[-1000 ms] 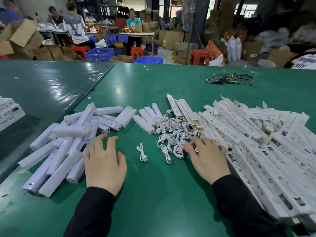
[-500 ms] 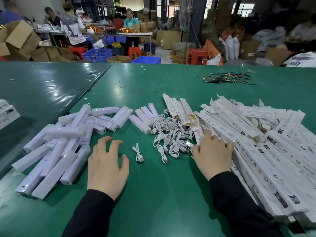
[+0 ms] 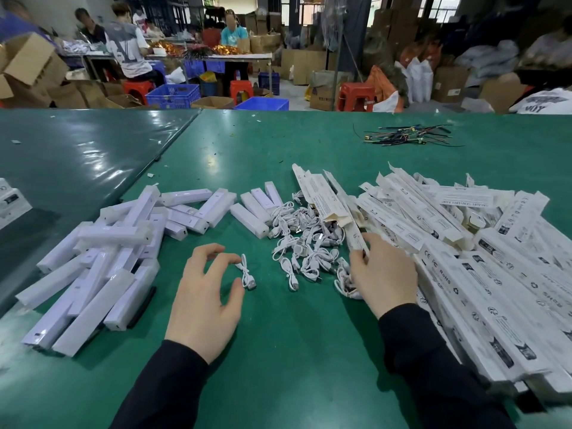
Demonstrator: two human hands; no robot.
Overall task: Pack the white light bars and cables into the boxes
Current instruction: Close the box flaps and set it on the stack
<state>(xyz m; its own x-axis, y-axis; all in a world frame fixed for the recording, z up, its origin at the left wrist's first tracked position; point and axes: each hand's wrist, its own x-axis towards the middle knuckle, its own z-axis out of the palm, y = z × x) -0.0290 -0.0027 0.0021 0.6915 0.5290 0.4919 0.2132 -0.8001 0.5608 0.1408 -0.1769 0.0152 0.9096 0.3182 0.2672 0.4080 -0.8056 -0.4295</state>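
Gathering parts for one pack: left hand [image 3: 204,292] open, fingers arched over the lone cable [image 3: 246,273] near the light bars [image 3: 102,258] piled left, right hand [image 3: 382,275] pinching a box [image 3: 356,239] from the right heap; next, seemingly closing on that cable

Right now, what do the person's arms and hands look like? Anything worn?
Both arms wear long black sleeves that end at the wrists. The left hand and right hand are bare: no gloves, rings or watch visible. No markings show on the sleeves.
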